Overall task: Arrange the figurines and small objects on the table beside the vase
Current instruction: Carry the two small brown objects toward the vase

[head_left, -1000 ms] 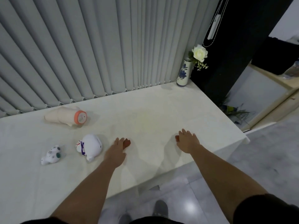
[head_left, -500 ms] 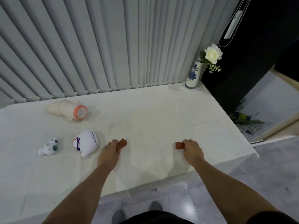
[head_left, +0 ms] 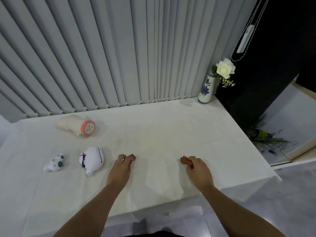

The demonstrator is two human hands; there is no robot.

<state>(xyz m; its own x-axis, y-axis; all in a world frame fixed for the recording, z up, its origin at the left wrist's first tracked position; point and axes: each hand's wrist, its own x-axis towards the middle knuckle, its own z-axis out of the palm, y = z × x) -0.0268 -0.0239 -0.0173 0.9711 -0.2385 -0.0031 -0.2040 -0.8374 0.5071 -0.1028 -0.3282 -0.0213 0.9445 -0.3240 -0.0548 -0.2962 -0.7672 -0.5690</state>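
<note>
A white cloth covers the table [head_left: 162, 134]. At its far right corner stands the vase [head_left: 205, 89], white with blue flowers, holding a white rose [head_left: 224, 68]. My left hand [head_left: 120, 169] is closed around a small red-brown object [head_left: 132, 157] near the table's front middle. A second small red-brown object [head_left: 185, 160] is gripped by my right hand [head_left: 199, 170], further right. To the left lie a white round figurine with purple cord [head_left: 93, 159], a small white spotted figurine [head_left: 54, 163], and a pale peach figurine with an orange base [head_left: 77, 125], tipped on its side.
Grey vertical blinds [head_left: 102, 57] hang behind the table. A dark wall [head_left: 273, 65] rises right of the vase, with a blind cord [head_left: 245, 40] on it. Beyond the right edge the floor holds a dried bouquet [head_left: 266, 139]. The front edge drops to grey tiles.
Both hands went from flat and spread on the cloth to fingers curled around the two small red-brown objects. My view has tilted up and shifted a little.
</note>
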